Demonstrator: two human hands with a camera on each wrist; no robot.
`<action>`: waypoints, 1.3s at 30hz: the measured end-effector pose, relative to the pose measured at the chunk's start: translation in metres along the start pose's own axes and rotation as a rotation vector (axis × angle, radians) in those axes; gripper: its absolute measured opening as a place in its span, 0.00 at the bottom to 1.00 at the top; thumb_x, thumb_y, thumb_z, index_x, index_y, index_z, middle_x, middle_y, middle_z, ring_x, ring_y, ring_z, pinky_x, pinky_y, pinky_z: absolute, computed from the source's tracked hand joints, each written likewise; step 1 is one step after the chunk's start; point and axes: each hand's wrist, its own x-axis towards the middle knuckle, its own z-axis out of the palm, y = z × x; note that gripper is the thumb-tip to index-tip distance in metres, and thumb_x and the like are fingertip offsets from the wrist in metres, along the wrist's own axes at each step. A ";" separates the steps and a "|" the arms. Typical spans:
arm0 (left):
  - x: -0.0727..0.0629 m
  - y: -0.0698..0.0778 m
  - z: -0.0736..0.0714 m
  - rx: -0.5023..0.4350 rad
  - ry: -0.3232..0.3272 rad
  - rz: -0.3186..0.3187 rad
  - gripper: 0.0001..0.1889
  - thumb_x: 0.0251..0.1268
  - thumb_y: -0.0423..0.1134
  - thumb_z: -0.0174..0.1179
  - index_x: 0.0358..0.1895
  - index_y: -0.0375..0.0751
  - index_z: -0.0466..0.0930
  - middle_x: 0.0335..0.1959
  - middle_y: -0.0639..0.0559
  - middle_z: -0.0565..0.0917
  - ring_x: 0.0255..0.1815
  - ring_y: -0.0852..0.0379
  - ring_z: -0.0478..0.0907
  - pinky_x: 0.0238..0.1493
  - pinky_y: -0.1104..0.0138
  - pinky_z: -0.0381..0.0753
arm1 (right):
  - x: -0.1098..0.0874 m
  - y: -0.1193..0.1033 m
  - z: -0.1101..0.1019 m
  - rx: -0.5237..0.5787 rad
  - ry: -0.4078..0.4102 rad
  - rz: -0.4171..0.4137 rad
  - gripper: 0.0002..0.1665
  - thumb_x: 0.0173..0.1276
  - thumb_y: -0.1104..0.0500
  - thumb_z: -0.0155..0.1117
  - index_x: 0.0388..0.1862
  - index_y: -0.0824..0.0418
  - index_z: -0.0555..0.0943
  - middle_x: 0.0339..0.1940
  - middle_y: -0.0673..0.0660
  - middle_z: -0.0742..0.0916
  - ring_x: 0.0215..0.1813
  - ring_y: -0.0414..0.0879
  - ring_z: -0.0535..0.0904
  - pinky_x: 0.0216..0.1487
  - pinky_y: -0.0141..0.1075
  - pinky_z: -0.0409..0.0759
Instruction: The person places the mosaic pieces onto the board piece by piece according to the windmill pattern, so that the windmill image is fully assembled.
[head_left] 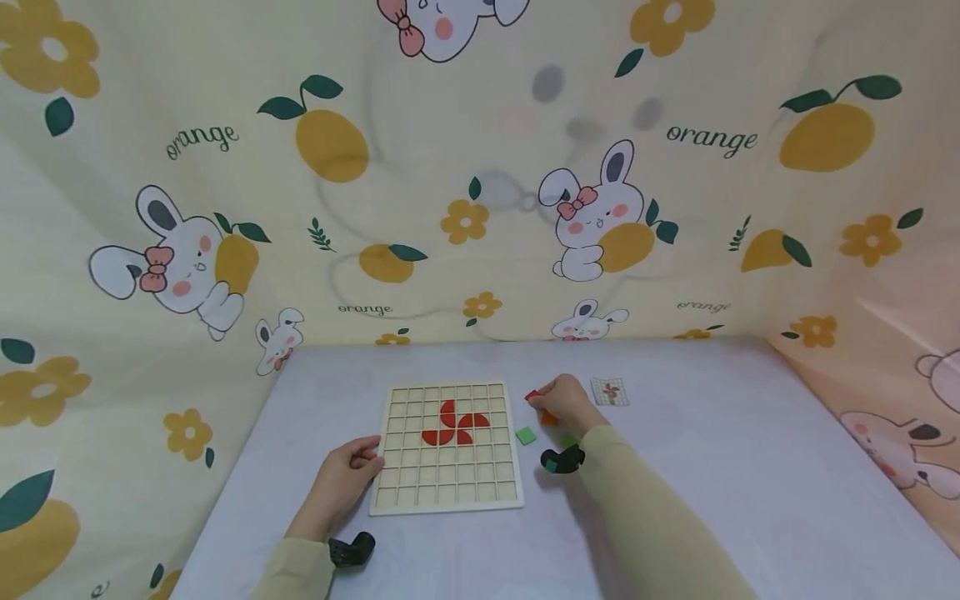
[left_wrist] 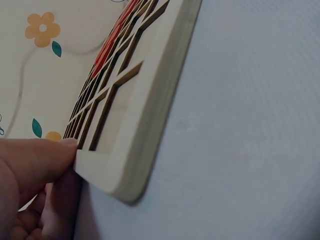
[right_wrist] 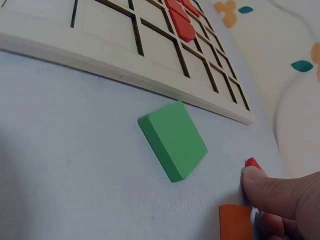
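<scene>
A pale wooden grid board (head_left: 408, 483) lies on the table, with several red quarter-circle pieces (head_left: 447, 414) set in its squares in a pinwheel shape. At the board's left edge, my left hand (head_left: 345, 479) grips the rim, thumb on top; the left wrist view shows the thumb at the corner of the frame (left_wrist: 135, 170). Right of the board, my right hand (head_left: 567, 402) pinches a small red piece (right_wrist: 252, 163) between thumb and fingers, most of it hidden. Beneath that hand lies an orange block (right_wrist: 236, 222). A green block (right_wrist: 175, 140) sits between it and the board.
Another green block (head_left: 570, 439) shows partly behind the right wrist. A small card (head_left: 610, 392) printed with a grid and pinwheel pattern lies beyond the right hand. A patterned cloth (head_left: 480, 275) hangs behind the table (head_left: 697, 433).
</scene>
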 end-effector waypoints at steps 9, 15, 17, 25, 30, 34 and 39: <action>0.000 0.000 0.002 0.012 -0.005 0.001 0.22 0.66 0.37 0.62 0.63 0.41 0.75 0.43 0.49 0.76 0.41 0.54 0.71 0.39 0.65 0.73 | -0.003 0.010 -0.006 0.079 -0.037 -0.064 0.12 0.63 0.55 0.69 0.38 0.61 0.80 0.37 0.58 0.79 0.37 0.51 0.72 0.35 0.38 0.69; 0.000 -0.002 0.004 0.002 -0.001 -0.030 0.22 0.66 0.38 0.62 0.63 0.43 0.75 0.43 0.50 0.76 0.41 0.54 0.71 0.39 0.64 0.73 | -0.008 0.015 -0.011 0.058 -0.056 -0.117 0.13 0.68 0.52 0.64 0.41 0.61 0.78 0.39 0.58 0.80 0.39 0.51 0.74 0.37 0.38 0.71; 0.000 -0.002 0.005 -0.002 0.000 -0.027 0.22 0.66 0.37 0.62 0.63 0.42 0.75 0.43 0.49 0.76 0.41 0.53 0.71 0.39 0.64 0.73 | -0.009 0.018 -0.013 0.050 -0.046 -0.137 0.14 0.70 0.51 0.62 0.43 0.61 0.77 0.40 0.58 0.80 0.40 0.51 0.74 0.37 0.38 0.72; 0.000 -0.001 0.004 0.011 0.012 -0.024 0.22 0.66 0.37 0.61 0.63 0.44 0.75 0.43 0.50 0.76 0.42 0.54 0.71 0.41 0.63 0.73 | -0.024 0.013 -0.011 0.099 -0.025 -0.250 0.13 0.69 0.50 0.62 0.43 0.59 0.76 0.38 0.56 0.82 0.36 0.50 0.74 0.33 0.37 0.72; 0.001 -0.001 0.003 0.015 0.015 -0.036 0.22 0.67 0.38 0.61 0.64 0.44 0.75 0.44 0.50 0.76 0.42 0.54 0.71 0.41 0.63 0.73 | -0.046 -0.001 0.010 0.041 -0.094 -0.381 0.08 0.67 0.54 0.64 0.40 0.57 0.78 0.31 0.55 0.81 0.31 0.47 0.73 0.30 0.37 0.71; 0.002 -0.002 0.004 0.017 0.018 -0.042 0.22 0.67 0.38 0.61 0.64 0.44 0.74 0.44 0.50 0.76 0.42 0.54 0.71 0.41 0.63 0.73 | -0.064 -0.009 0.033 -0.011 -0.204 -0.476 0.06 0.67 0.55 0.64 0.39 0.54 0.77 0.29 0.54 0.80 0.29 0.46 0.73 0.27 0.37 0.71; 0.002 -0.003 0.005 0.009 0.016 -0.038 0.22 0.66 0.38 0.61 0.63 0.44 0.75 0.43 0.50 0.76 0.42 0.54 0.71 0.41 0.63 0.73 | -0.081 -0.013 0.057 -0.035 -0.293 -0.526 0.05 0.67 0.55 0.64 0.38 0.52 0.77 0.29 0.53 0.81 0.29 0.45 0.74 0.26 0.36 0.72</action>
